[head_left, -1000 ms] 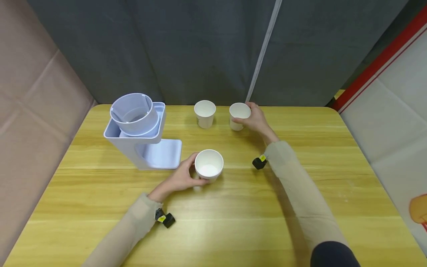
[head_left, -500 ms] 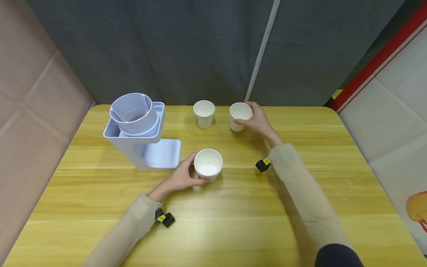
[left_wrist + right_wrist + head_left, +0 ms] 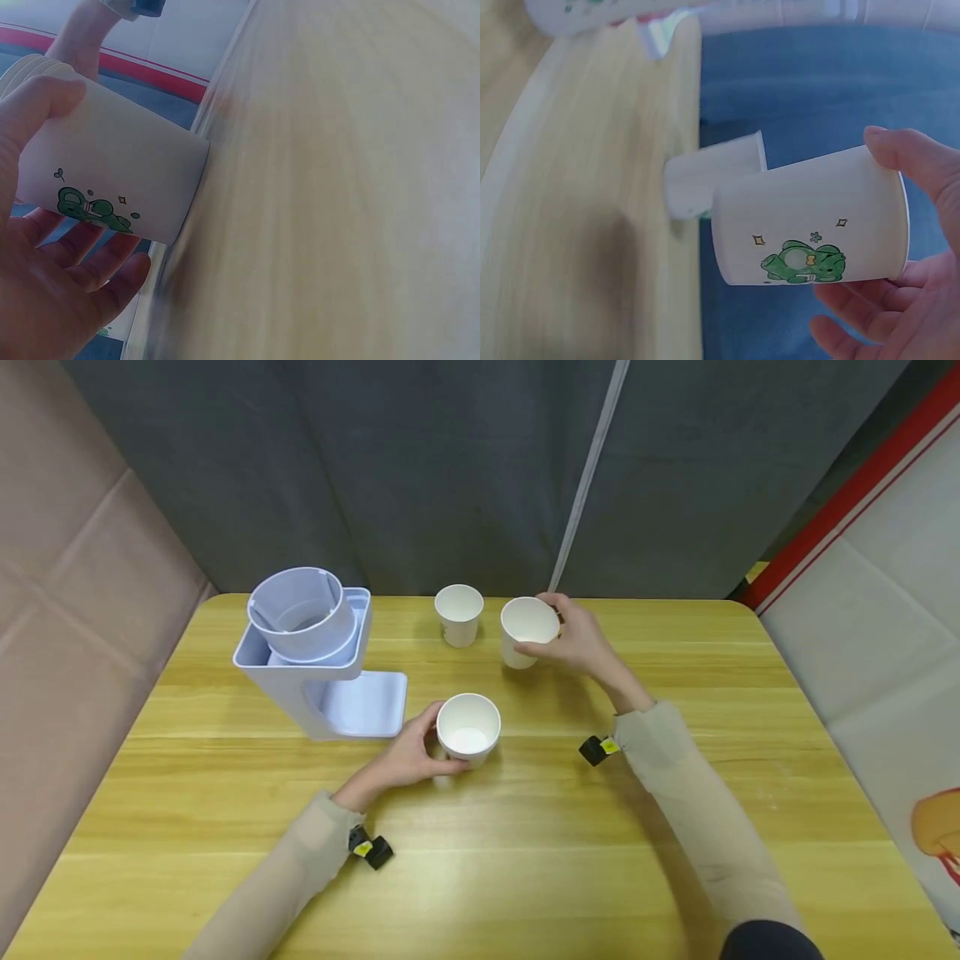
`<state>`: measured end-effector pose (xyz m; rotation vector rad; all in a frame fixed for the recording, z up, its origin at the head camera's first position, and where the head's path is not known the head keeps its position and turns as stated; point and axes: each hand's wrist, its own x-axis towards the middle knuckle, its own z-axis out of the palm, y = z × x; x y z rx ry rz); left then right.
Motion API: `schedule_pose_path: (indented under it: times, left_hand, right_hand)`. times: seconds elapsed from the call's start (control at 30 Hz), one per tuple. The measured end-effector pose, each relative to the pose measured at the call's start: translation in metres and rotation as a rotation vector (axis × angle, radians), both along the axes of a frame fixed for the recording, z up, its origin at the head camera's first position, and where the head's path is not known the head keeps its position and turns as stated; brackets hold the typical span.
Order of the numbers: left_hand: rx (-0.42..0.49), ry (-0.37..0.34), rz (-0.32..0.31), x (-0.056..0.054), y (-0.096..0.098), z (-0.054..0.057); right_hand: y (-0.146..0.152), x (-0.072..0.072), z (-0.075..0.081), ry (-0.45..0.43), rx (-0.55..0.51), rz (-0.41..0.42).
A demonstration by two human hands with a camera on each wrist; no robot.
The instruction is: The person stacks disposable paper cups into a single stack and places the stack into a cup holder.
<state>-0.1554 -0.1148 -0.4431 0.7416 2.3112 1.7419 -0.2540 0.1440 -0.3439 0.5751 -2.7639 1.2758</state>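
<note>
White paper, open-topped and tapered, the cup [image 3: 527, 620] in the right hand [image 3: 581, 643] shows the latest change: half a second ago it stood farther back on the yellow wood-grain table [image 3: 487, 860], and now it sits nearer the person, slightly to the left. Its rim also looks larger in the head view, and in the right wrist view its base, below a printed green bear [image 3: 806, 262], shows apart from the tabletop, so I judge it lifted. Right thumb and fingers grip it at opposite sides near the rim, the cup tilting a little. Meanwhile the left hand [image 3: 408, 760] has not shifted; it holds a nested stack of white paper cups [image 3: 468, 727], several rims showing in the left wrist view, with the bottom apparently resting on the table. A second single white paper cup [image 3: 458, 614] stands upright at the back, untouched, just left of the raised one. Farther left, the pale lavender plastic appliance with a round drum [image 3: 303, 647] stays put. For the work in hand, the change probably means that one cup is free of the table while the stack remains steady, both hands occupied.
</note>
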Motion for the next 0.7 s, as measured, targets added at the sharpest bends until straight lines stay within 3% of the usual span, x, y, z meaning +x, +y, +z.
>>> schedule_pose_path:
  times: [0.33, 0.7]
  left_hand:
    - [0.005, 0.023, -0.003, 0.0, 0.0, 0.002]
    - [-0.007, 0.038, 0.003, 0.001, 0.0, 0.001]
  right_hand:
    - [-0.005, 0.03, 0.022, 0.031, -0.058, 0.094]
    - [-0.016, 0.062, 0.049, 0.043, -0.051, 0.213]
